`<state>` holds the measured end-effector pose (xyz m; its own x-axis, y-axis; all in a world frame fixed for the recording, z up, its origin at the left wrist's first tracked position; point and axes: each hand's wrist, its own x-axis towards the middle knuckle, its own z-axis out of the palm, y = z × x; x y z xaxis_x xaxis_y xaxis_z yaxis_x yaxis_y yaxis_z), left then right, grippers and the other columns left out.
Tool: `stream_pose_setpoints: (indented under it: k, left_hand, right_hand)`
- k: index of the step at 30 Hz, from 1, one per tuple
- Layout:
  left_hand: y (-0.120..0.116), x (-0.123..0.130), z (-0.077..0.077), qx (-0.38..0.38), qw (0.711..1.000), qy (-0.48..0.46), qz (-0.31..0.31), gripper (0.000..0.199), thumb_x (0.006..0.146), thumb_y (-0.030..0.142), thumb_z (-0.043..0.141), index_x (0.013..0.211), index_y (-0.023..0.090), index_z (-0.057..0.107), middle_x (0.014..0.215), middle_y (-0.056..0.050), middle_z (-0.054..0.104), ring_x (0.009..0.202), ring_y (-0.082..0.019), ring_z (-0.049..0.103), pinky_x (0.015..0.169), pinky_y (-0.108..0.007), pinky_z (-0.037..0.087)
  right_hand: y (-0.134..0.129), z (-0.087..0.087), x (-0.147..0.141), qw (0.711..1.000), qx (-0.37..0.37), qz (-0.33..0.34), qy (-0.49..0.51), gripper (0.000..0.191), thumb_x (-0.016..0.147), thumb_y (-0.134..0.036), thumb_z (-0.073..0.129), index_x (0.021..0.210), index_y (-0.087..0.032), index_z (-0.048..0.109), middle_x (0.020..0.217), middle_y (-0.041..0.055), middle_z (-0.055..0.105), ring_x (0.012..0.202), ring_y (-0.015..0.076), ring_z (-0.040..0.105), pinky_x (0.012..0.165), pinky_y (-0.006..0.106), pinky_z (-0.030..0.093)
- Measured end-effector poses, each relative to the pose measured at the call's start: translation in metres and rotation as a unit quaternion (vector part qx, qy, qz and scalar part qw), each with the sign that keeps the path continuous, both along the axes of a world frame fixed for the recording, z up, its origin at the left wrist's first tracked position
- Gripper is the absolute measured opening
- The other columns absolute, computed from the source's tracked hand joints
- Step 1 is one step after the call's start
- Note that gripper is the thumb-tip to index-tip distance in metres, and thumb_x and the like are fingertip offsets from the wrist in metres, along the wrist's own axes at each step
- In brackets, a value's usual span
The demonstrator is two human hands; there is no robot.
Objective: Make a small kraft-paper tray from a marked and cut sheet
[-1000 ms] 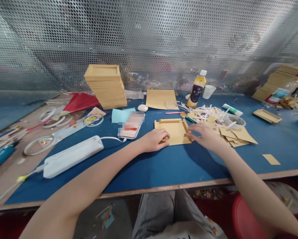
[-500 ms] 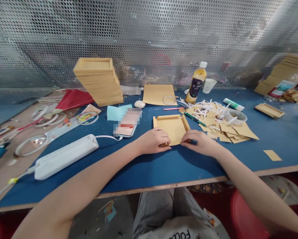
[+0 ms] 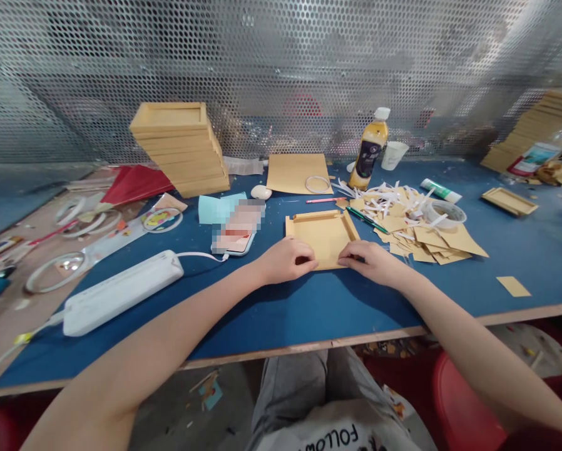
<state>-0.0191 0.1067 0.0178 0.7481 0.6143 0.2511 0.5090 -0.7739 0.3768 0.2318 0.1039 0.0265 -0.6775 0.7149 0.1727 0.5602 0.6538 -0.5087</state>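
Note:
A shallow tan cardboard tray (image 3: 323, 233) lies on the blue tabletop in front of me, its far and side walls raised. My left hand (image 3: 291, 260) pinches the left part of the near edge, thumb and fingers curled together. On the right part of that edge my right hand (image 3: 368, 260) has its fingers closed the same way. The card right under the fingertips is hidden. Beyond the tray lie a pink pencil (image 3: 325, 200) and a green pen (image 3: 368, 220).
Finished-looking trays form a tall stack (image 3: 182, 150) at back left. A phone (image 3: 238, 228) charges from a white power strip (image 3: 121, 291). To the right are card scraps (image 3: 431, 241), a tape roll (image 3: 445, 214), a glue tube (image 3: 440, 190), a drink bottle (image 3: 368, 150) and a small tray (image 3: 510, 202).
Both hands have shifted slightly at the tray's near edge, and the front strip there now appears folded up between them. The view has moved a little.

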Motion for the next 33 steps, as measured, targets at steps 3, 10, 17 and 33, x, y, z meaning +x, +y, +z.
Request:
stream_pose_setpoints:
  k: [3,10,17,33]
  left_hand:
    - [0.004,0.0,-0.003,-0.011,1.0,-0.001,0.02,0.026,0.094,0.028,0.051,0.072,0.017,0.06,0.075,0.001,0.066,0.077,-0.014,0.06,0.078,-0.029,0.035]
    - [0.008,-0.001,-0.003,-0.005,0.999,0.026,0.019,0.028,0.095,0.032,0.047,0.075,0.017,0.059,0.079,0.0,0.065,0.081,-0.016,0.058,0.08,-0.03,0.034]
    - [0.006,-0.001,0.001,0.034,0.997,0.07,-0.002,0.029,0.097,0.032,0.045,0.075,0.017,0.058,0.08,-0.002,0.063,0.081,-0.016,0.055,0.083,-0.031,0.032]
    - [0.01,-0.002,0.0,0.085,0.988,0.124,-0.027,0.029,0.099,0.033,0.044,0.079,0.017,0.058,0.084,-0.003,0.063,0.084,-0.018,0.056,0.082,-0.031,0.031]
  right_hand:
    - [0.002,-0.002,-0.001,0.999,-0.021,-0.033,-0.004,0.016,0.091,-0.027,0.054,0.084,-0.02,0.066,0.08,0.0045,0.069,0.075,0.0184,0.063,0.068,0.027,0.045]
    - [0.005,-0.005,-0.005,0.998,-0.009,-0.053,-0.012,0.015,0.09,-0.026,0.055,0.085,-0.02,0.066,0.082,0.0048,0.07,0.076,0.0185,0.065,0.068,0.027,0.046]
    - [0.003,-0.007,-0.007,0.998,0.035,-0.039,-0.028,0.015,0.092,-0.024,0.053,0.086,-0.019,0.066,0.086,0.0073,0.07,0.081,0.0208,0.063,0.074,0.03,0.046]
    - [-0.005,-0.009,-0.009,0.962,0.222,-0.021,-0.157,0.023,0.098,-0.028,0.047,0.084,-0.017,0.062,0.085,0.007,0.068,0.08,0.0205,0.057,0.071,0.031,0.033]
